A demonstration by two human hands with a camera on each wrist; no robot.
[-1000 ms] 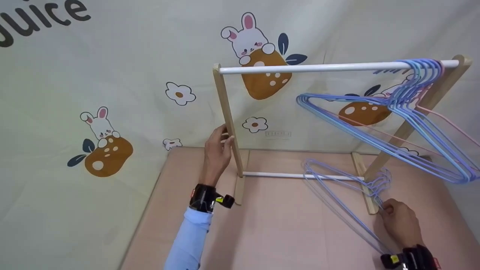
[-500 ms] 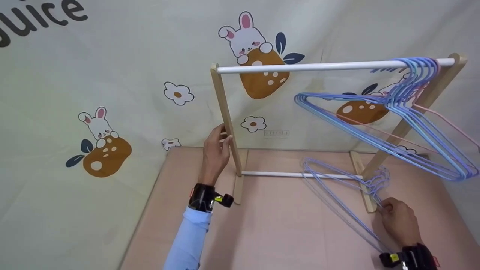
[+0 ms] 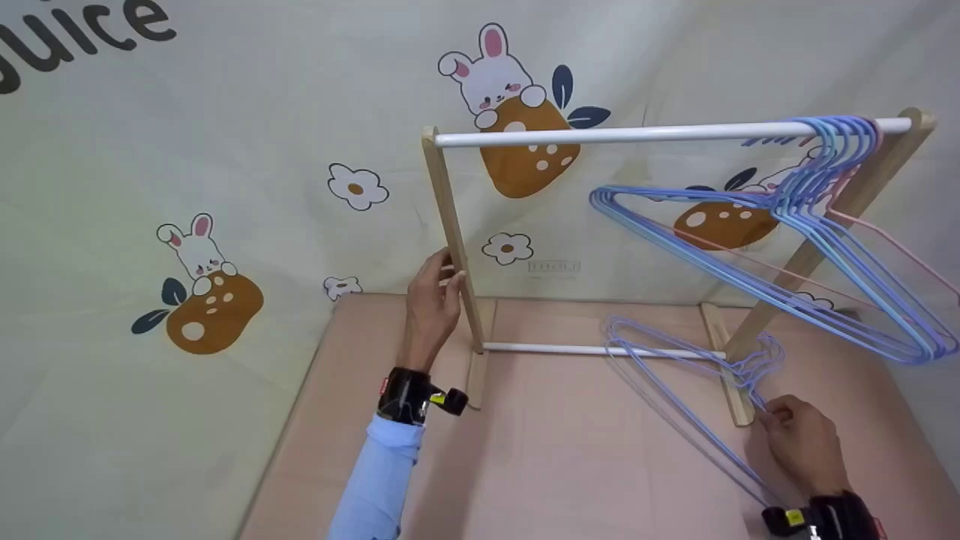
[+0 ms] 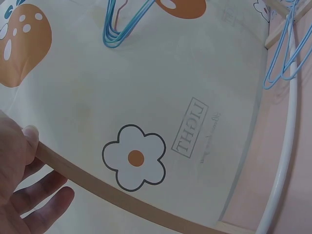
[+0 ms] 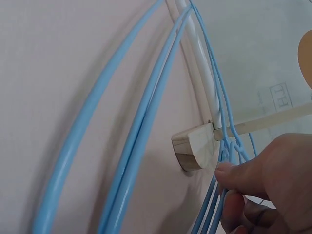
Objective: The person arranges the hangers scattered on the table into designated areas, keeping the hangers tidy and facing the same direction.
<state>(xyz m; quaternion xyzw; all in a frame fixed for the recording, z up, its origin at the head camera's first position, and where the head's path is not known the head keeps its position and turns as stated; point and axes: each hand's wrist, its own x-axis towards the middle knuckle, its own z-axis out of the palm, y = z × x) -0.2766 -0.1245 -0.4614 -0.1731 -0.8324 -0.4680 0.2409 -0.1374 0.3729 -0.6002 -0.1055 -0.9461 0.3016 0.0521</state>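
Nothing moved: right hand [image 3: 801,444] pinches hangers [image 3: 675,379] (tabletop)

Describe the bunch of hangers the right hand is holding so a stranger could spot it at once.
Find the wooden rack with the white top rail. At its right foot, the right hand pinches a bunch of blue hangers. Unlike the hangers on the rail, these lie flat on the pink tabletop.

I see my left hand [image 4: 17,180] at eight o'clock, thumb and fingers around the wooden post [image 4: 112,195]. Behind it hangs a flowered cloth [image 4: 134,157]. Blue hangers [image 4: 117,29] show at twelve, a white rod [image 4: 285,146] at three.
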